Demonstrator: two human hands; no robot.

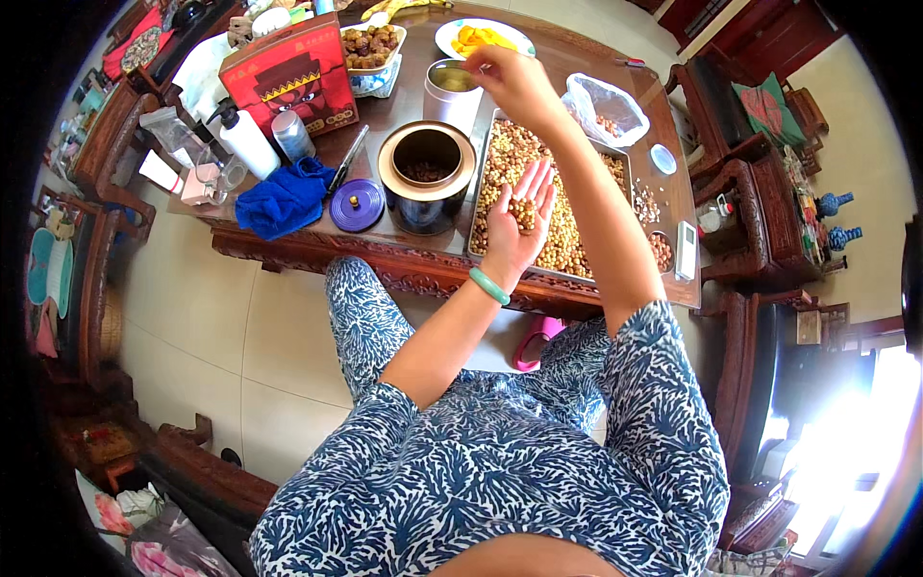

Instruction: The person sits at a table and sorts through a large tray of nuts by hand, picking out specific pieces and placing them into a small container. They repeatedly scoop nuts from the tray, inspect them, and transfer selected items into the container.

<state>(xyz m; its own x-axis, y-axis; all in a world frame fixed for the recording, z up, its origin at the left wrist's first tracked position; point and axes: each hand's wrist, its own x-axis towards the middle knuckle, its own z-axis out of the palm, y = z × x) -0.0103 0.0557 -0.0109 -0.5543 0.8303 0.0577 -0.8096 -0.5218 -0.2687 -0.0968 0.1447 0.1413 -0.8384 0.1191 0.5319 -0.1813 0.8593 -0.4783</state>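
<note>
My left hand [513, 241] is held palm up over the front part of a metal tray [474, 229], with a small heap of round brown nuts [522, 214] lying in its cupped palm. The tray is spread with many similar tan and brown nuts [570, 241]. My right hand [515, 79] reaches across the tray to a tall white canister [448, 108]. Its bent fingers hang over the right side of the canister's open mouth, and whether they pinch anything cannot be seen. A dark round jar [425, 205] with dark contents stands open left of the tray.
Left of the jar lie a purple lid [358, 207], a pen [350, 155] and a blue cloth [285, 198]. Behind them stand a pump bottle [247, 141] and a red box [292, 79]. Right are a plastic bag [609, 108], a bowl of nuts [660, 251] and a white device [686, 250].
</note>
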